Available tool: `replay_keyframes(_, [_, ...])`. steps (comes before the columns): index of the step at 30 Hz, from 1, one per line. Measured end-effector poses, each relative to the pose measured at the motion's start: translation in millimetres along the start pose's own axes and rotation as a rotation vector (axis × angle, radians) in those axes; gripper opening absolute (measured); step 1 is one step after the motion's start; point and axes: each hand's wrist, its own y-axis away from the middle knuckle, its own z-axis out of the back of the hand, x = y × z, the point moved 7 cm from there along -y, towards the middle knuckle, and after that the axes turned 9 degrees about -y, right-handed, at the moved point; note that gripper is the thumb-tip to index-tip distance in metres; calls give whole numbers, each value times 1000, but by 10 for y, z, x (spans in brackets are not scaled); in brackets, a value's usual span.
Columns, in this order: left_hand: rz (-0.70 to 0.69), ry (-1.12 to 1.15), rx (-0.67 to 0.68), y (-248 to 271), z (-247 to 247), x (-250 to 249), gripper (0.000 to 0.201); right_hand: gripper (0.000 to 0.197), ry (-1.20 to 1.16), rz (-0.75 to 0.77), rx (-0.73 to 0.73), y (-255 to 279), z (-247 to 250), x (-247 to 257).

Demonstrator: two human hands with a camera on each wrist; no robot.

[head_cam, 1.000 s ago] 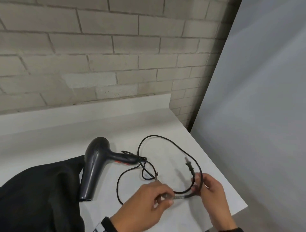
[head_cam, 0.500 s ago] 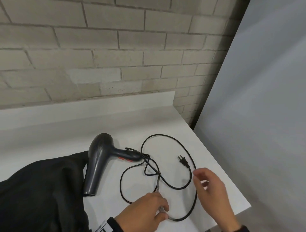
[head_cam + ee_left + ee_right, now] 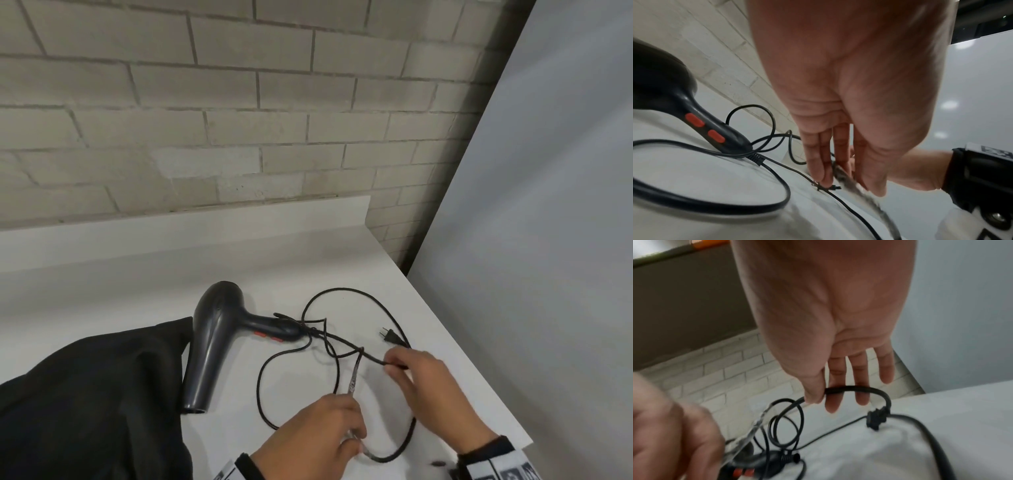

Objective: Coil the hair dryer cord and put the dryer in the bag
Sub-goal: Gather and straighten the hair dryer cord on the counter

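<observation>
A black hair dryer [image 3: 212, 342] lies on the white counter [image 3: 137, 291], its nozzle toward me and its handle with red buttons [image 3: 701, 126] pointing right. Its black cord [image 3: 349, 291] sprawls in loose loops to the right. The plug [image 3: 390, 337] lies at the far right. My right hand [image 3: 394, 365] pinches the cord [image 3: 849, 388] between thumb and forefinger just short of the plug [image 3: 877, 417]. My left hand [image 3: 352, 435], nearer me, grips a thin clear tie strip [image 3: 354, 377] that runs up to a cord crossing. The black bag [image 3: 85, 404] lies crumpled at the left.
A brick wall [image 3: 239, 120] rises behind the counter's raised back lip. A grey panel [image 3: 531, 240] stands along the right side. The counter's right edge [image 3: 479, 370] runs close beside my right hand. Bare counter lies behind the dryer.
My right hand, which let go of the cord and opened half a second ago, has reached forward and pinched the cord near the plug. The left hand keeps hold of the strip.
</observation>
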Motion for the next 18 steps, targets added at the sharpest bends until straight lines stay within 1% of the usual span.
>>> replay_keyframes(2, [-17,-1,-69,-16,72,-15,21,6,-111,10,-71,1,188,51])
replay_keyframes(4, [-60,-8,-138,-39,154,-59,21,10,-215,12,-135,10,355,128])
replay_keyframes(6, [-101,16,-206,-54,249,-131,19,15,-335,-30,-170,32,461,165])
replay_keyframes(8, [-135,48,-283,-65,339,-208,12,18,-471,-88,-187,58,508,180])
replay_keyframes(10, [-152,80,-363,-75,421,-276,6,17,-582,-119,-201,73,508,203])
replay_keyframes(13, [-172,123,-456,-108,526,-374,3,20,-765,-157,-190,81,436,292])
replay_keyframes(15, [-185,155,-482,-146,580,-448,3,24,-909,-187,-151,92,366,377])
replay_keyframes(18, [-169,230,-511,-220,640,-519,1,55,-1112,-269,-47,140,234,492])
